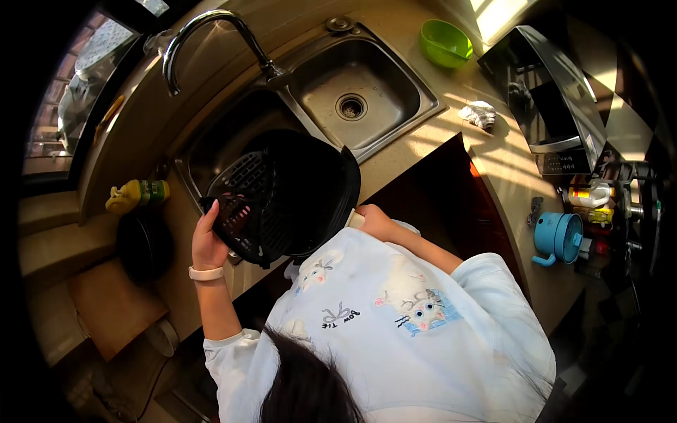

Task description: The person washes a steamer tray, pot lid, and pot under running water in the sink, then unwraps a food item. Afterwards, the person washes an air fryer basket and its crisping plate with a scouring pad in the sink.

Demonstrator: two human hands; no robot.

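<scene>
The left hand (pixel 208 243) and right hand (pixel 376 223) are holding a holey black rack (pixel 257 211) and air-fryer basket (pixel 349 183).
The left is pinching the tilted rack ahead of it; the right is gripping the pale handle (pixel 356 220), likely so the basket is not wobbling. The sink (pixel 431 106) is sitting beyond both hands. Behind them, the shirt (pixel 416 352) is saying "BOW TIE".

The left hand's (pixel 209 243) fingers are mostly hidden behind a perforated black tray (pixel 243 180), and the right hand's (pixel 375 223) fingertips are out of sight at the pale handle (pixel 355 220) of a black basket (pixel 347 183), whose interior is too dark to make out. The basket covers part of the left sink basin (pixel 236 116). Printing on the yellow bottle (pixel 134 196) is too small to read. The bottom edge crops dark hair (pixel 303 374).
</scene>
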